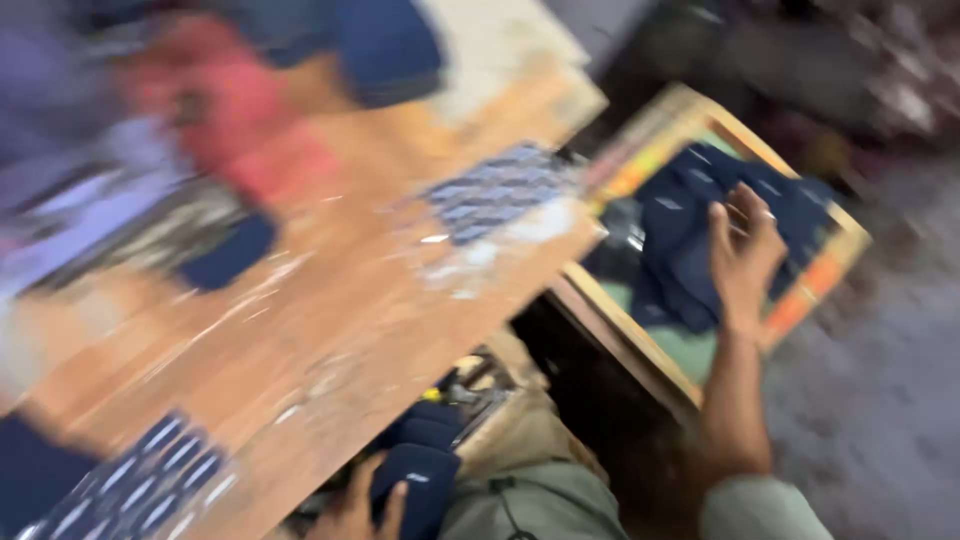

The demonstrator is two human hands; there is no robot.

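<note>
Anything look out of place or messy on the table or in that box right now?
Nothing clearly damaged or spilled, though the picture is blurred. The wooden table is scuffed with pale patches. Dark blue cloth pieces lie heaped unevenly in the box under the right hand.

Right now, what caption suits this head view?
Right hand reaching into a box of navy cloth; left hand holding another piece.

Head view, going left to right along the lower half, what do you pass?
Stack of small dark labels → worn wooden table → left hand on a dark blue fabric piece → right hand over dark blue cloth in the wooden-framed box.
</note>
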